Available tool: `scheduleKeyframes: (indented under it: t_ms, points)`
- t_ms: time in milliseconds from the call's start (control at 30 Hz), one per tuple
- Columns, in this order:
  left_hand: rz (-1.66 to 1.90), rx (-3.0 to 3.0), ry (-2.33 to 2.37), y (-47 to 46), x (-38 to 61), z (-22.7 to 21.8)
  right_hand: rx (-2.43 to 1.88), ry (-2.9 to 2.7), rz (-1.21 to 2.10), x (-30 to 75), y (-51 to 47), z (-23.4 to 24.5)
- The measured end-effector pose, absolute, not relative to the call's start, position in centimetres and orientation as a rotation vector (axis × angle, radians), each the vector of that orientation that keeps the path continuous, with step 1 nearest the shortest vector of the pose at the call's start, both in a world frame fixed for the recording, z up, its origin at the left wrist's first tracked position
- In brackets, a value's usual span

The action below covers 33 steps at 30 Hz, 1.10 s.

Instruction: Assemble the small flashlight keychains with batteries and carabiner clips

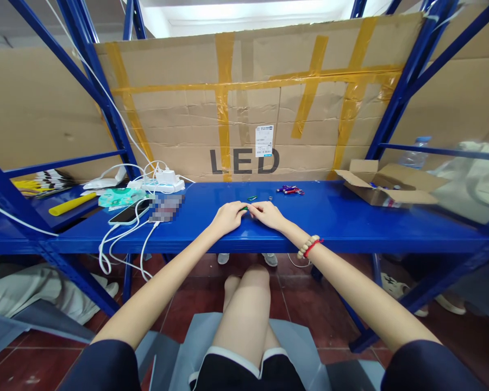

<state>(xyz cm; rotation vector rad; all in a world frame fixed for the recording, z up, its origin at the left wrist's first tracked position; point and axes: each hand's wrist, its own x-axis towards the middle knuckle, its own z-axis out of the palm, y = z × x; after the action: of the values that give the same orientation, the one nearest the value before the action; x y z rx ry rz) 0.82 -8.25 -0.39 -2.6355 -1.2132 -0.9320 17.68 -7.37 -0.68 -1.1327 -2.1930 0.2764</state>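
My left hand (229, 216) rests at the front of the blue table, its fingers pinched on a small green object (245, 208) whose kind is too small to tell. Close beside it, almost touching, is my right hand (270, 214), with thumb and fingers pressed together. What it grips, if anything, is hidden by the fingers. Just beyond the hands lie another small green piece (251, 199) and a tiny ring-like piece (270, 198). Farther back and to the right is a small pile of purple, red and blue pieces (290, 190).
An opened cardboard box (391, 187) stands at the right of the table (321, 217). To the left are a phone (131, 213), white cables, a power strip (165, 186) and a yellow stick (72, 204). A taped cardboard wall (179, 125) closes off the back.
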Motion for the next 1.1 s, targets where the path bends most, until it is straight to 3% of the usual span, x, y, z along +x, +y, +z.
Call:
scheduleKeyframes:
  t_ms: [300,1100]
  points:
    - [-1.044,-2.558,-1.349,-8.0,0.8,-0.7,-1.157,-1.853,-0.028,17.1,-8.4,-0.5]
    - [-1.074,-2.79,-1.273,-7.5,0.3,-0.6,-0.961,-1.87,0.033,18.0,-7.2,-1.3]
